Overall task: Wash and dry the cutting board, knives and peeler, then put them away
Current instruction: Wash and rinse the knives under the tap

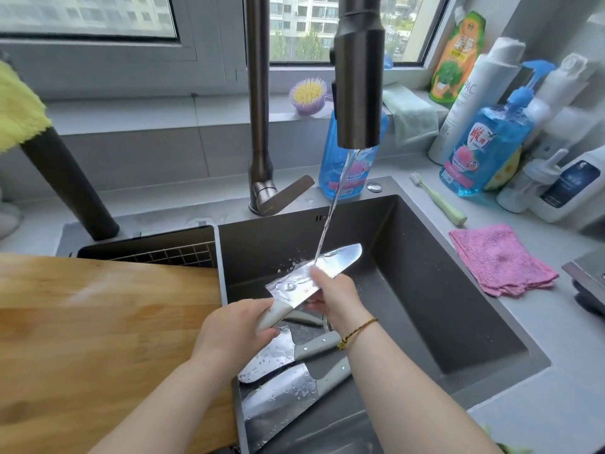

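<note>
Over the sink (432, 283), the left hand (234, 329) grips the handle of the knife (340, 257) and the right hand (337, 294) pinches its flat under the water stream (330, 204) at 12 o'clock — best rub from spine outward, fingers off the edge — while two more knives (278, 401) lie at 6 o'clock.

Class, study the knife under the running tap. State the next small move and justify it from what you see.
Probably turn the knife over: the left hand grips its handle, the right hand pinches the blade, and the water lands only on the upper face, so the underside may be unrinsed.
</note>
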